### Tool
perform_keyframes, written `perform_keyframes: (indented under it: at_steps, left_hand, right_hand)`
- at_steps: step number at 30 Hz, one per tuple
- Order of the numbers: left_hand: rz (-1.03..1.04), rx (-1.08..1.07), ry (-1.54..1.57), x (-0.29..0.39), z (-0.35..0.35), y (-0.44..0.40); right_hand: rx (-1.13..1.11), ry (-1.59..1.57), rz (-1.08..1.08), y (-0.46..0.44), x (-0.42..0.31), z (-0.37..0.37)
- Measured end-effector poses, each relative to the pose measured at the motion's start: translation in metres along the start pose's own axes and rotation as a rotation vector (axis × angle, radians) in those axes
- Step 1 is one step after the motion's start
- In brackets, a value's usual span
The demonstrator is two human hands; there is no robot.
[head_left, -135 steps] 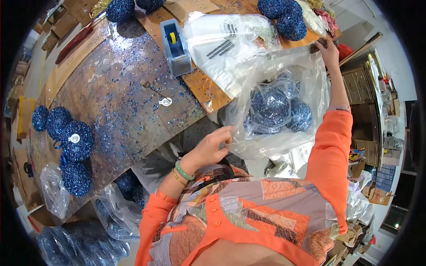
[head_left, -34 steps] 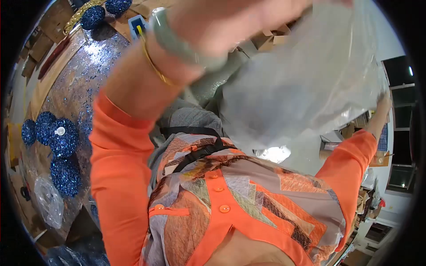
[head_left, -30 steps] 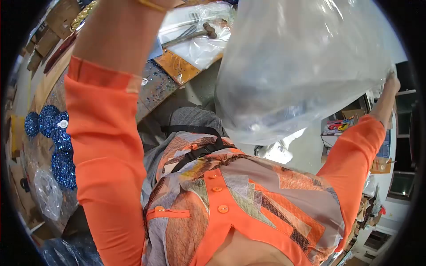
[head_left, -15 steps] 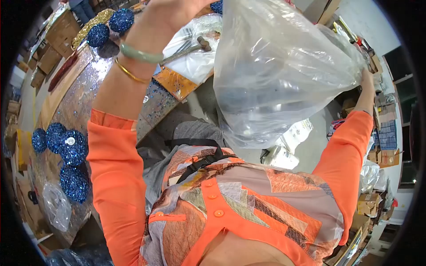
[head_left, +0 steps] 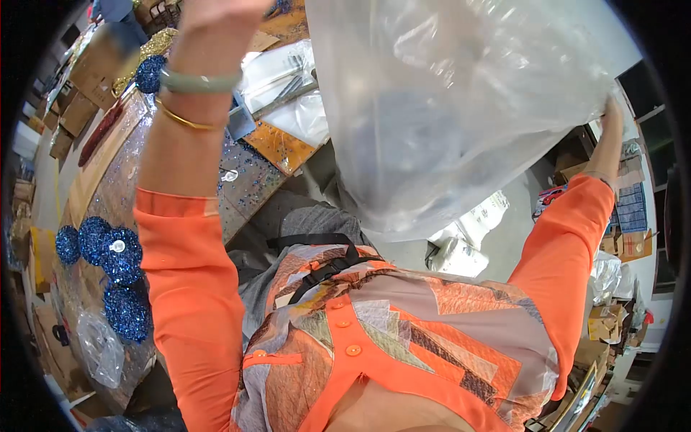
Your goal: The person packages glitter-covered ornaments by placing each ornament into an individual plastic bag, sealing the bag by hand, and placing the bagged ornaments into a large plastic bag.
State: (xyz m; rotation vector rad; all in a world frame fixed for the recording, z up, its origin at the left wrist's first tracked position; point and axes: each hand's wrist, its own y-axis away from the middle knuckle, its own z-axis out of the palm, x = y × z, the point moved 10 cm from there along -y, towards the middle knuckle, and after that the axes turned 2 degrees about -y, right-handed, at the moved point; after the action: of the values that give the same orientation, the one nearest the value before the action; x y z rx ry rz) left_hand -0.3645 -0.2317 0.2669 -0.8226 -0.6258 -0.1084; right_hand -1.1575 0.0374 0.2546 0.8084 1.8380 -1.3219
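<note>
A large clear plastic bag (head_left: 432, 137) hangs spread out before me and fills the upper middle of the view. Its right edge is gripped by my right hand (head_left: 612, 122), whose fingers are closed on the plastic. My left hand (head_left: 223, 9), with a pale green bangle and a thin gold one at the wrist, is raised at the top left. The frame edge cuts off its fingers, and it is blurred. Something bluish shows dimly through the bag, too hazy to make out. Below my left hand lies a glitter-strewn table (head_left: 248, 180).
Blue glitter balls (head_left: 124, 253) sit at the table's left side, near a crumpled clear bag (head_left: 101, 349). Cardboard boxes (head_left: 90, 75) are stacked at far left. White sacks (head_left: 461, 255) lie on the floor. Cluttered shelves (head_left: 608, 320) line the right; a person (head_left: 119, 14) stands far back.
My left hand has moved left, away from the bag, partly out of frame. The bag has risen and come closer, spreading wider. My right hand has shifted slightly outward, still gripping it.
</note>
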Motion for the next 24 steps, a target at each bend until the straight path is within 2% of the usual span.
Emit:
perform_keyframes:
  at_steps: [1, 3, 5, 6, 8, 11, 14, 17, 19, 21, 23, 24]
  left_hand:
    - [-0.058, -0.015, 0.002, -0.016, -0.008, 0.013]
    - [-0.17, -0.047, 0.002, -0.05, -0.028, 0.045]
    - [-0.238, -0.125, 0.08, -0.071, -0.053, 0.065]
    - [-0.273, -0.165, 0.117, -0.074, -0.057, 0.069]
    - [-0.298, -0.11, 0.037, -0.062, -0.04, 0.083]
    - [-0.285, -0.137, -0.037, -0.052, -0.037, 0.097]
    - [-0.323, -0.154, -0.18, -0.047, -0.036, 0.115]
    - [-0.346, -0.162, -0.438, -0.047, -0.04, 0.136]
    - [-0.303, -0.215, -0.608, -0.049, -0.042, 0.149]
    - [-0.318, -0.255, -0.674, -0.055, -0.042, 0.162]
    - [-0.277, -0.262, -0.704, -0.064, -0.043, 0.176]
    - [-0.334, -0.294, -0.739, -0.076, -0.046, 0.189]
  right_hand:
    - [-0.07, 0.074, 0.011, 0.047, -0.012, 0.023]
    - [-0.123, 0.37, 0.281, 0.088, 0.038, 0.032]
    - [-0.087, 0.489, 0.316, 0.123, 0.045, 0.033]
    - [-0.167, 0.466, 0.357, 0.112, 0.076, 0.036]
    - [-0.163, 0.49, 0.396, 0.099, 0.106, 0.033]
    - [-0.227, 0.653, 0.346, 0.099, 0.09, 0.041]
    - [-0.396, 1.047, 0.238, 0.113, 0.055, 0.06]
    - [-0.286, 1.271, -0.26, 0.139, -0.012, 0.081]
    - [-0.13, 1.258, -0.479, 0.244, -0.135, 0.103]
    - [-0.23, 1.08, -0.631, 0.281, -0.167, 0.125]
    - [-0.468, 0.828, -0.709, 0.329, -0.179, 0.153]
    - [-0.623, 0.711, -0.561, 0.363, -0.181, 0.168]
